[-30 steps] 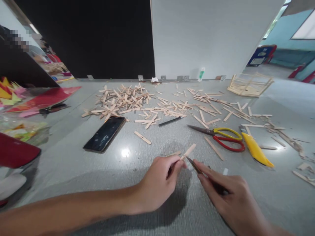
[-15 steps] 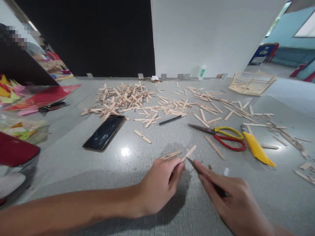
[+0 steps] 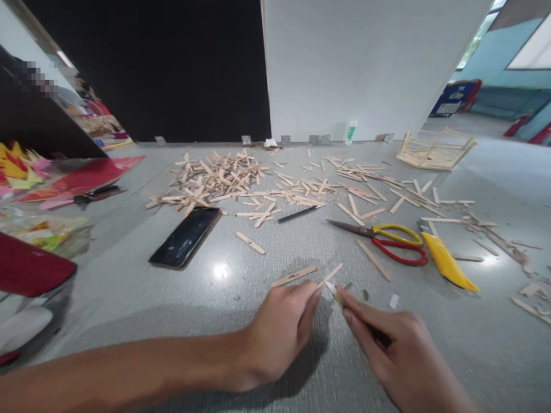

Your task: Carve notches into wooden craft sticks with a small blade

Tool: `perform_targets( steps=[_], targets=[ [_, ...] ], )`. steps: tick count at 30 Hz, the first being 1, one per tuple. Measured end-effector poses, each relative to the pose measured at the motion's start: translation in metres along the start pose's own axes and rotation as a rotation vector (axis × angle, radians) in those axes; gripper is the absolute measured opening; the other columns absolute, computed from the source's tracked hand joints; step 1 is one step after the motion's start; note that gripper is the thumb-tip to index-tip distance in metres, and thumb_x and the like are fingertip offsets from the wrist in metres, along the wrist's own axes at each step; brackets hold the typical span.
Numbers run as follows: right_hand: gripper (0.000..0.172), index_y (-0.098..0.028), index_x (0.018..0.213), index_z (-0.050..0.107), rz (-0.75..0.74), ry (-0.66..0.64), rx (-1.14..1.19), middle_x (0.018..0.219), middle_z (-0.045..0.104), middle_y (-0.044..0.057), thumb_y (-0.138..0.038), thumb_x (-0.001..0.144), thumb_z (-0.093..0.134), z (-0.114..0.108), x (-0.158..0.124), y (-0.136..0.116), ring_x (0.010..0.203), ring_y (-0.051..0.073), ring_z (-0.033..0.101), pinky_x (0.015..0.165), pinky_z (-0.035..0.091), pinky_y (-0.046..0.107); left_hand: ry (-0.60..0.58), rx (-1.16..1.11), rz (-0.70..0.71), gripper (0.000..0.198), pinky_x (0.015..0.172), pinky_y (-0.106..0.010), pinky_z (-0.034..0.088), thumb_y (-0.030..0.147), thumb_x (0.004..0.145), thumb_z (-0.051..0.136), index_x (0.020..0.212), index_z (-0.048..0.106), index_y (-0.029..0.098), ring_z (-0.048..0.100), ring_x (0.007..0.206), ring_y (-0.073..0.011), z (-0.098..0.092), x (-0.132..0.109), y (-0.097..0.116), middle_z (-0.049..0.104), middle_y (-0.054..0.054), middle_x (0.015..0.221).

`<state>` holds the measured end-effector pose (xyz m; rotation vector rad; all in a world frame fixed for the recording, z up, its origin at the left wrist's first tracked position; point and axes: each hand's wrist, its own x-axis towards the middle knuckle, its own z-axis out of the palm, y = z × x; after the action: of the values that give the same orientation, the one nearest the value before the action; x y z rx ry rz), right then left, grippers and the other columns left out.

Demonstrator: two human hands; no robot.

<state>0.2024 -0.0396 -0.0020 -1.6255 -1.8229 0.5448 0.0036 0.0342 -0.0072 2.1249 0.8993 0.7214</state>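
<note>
My left hand is closed on a popsicle stick, whose pale end sticks out past the fingers, up and to the right. A craft knife is gripped in my right hand, its thin blade against or very close to the stick. Most of the knife's handle is hidden by the fingers. Just beyond my left hand lies another popsicle stick with a dark slot in it. Small offcuts, among them a white scrap, lie near my right hand.
Heaps of popsicle sticks spread across the back. A phone lies left and a black pen in the middle. Scissors and a yellow utility knife lie right. A stick frame and glue stick stand behind.
The craft knife's blade has turned and now shows its bright side. The held stick has tilted slightly lower. The view has shifted a little; other things lie as before.
</note>
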Motion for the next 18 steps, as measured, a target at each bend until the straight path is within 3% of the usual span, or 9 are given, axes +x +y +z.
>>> perform_targets(
  steps=[6, 10, 14, 18],
  targets=[
    [0.046, -0.022, 0.130, 0.077, 0.110, -0.093, 0.059, 0.069, 0.076, 0.002, -0.044, 0.102, 0.048, -0.005, 0.007, -0.005, 0.055, 0.018, 0.063, 0.052, 0.056, 0.029, 0.013, 0.010, -0.007, 0.034, 0.068, -0.028, 0.044, 0.026, 0.111, 0.041, 0.081, 0.057, 0.021, 0.058, 0.065, -0.0157, -0.002, 0.001, 0.001, 0.063, 0.001, 0.073],
    [0.042, -0.025, 0.128, 0.078, 0.156, -0.109, 0.189, 0.064, 0.070, 0.002, -0.044, 0.101, 0.052, -0.007, 0.011, -0.010, 0.061, 0.019, 0.061, 0.048, 0.051, 0.026, 0.019, 0.014, -0.018, 0.034, 0.067, -0.028, 0.040, 0.026, 0.110, 0.041, 0.081, 0.058, 0.021, 0.053, 0.063, -0.0148, -0.001, 0.001, 0.003, 0.061, 0.002, 0.071],
    [0.044, -0.022, 0.129, 0.078, 0.250, -0.161, 0.336, 0.054, 0.048, -0.003, -0.046, 0.100, 0.055, -0.007, 0.013, -0.013, 0.050, 0.013, 0.040, 0.040, 0.033, 0.021, 0.014, 0.011, -0.036, 0.033, 0.065, -0.028, 0.037, 0.025, 0.110, 0.042, 0.080, 0.057, 0.020, 0.050, 0.063, -0.0143, -0.002, 0.002, 0.003, 0.059, 0.002, 0.072],
    [0.052, -0.017, 0.136, 0.073, 0.351, -0.236, 0.422, 0.059, 0.030, -0.006, -0.050, 0.101, 0.054, -0.007, 0.015, -0.016, 0.051, 0.011, 0.024, 0.041, 0.017, 0.022, 0.000, -0.004, -0.053, 0.033, 0.064, -0.028, 0.034, 0.024, 0.109, 0.042, 0.079, 0.055, 0.020, 0.047, 0.063, -0.0140, -0.003, 0.004, 0.004, 0.055, 0.002, 0.070]
  ],
)
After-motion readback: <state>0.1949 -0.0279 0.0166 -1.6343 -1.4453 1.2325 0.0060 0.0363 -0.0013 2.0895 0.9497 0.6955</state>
